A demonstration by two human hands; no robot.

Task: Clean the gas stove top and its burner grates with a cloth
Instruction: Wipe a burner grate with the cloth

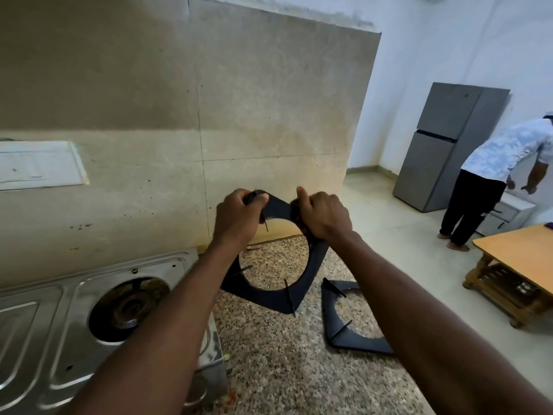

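Head view: left hand (238,215) and right hand (324,218) grip the top edge of the black square metal burner grate (276,208), held upright over the speckled stone bench (278,369), right of the steel gas stove (59,310).

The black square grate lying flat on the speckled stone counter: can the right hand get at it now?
Probably not yet. The right hand grips the raised black metal grate together with the left hand. No object blocks the flat grate, so releasing should suffice.

Beige wall (239,100), grey fridge (443,151) & wood table (520,253) rt.
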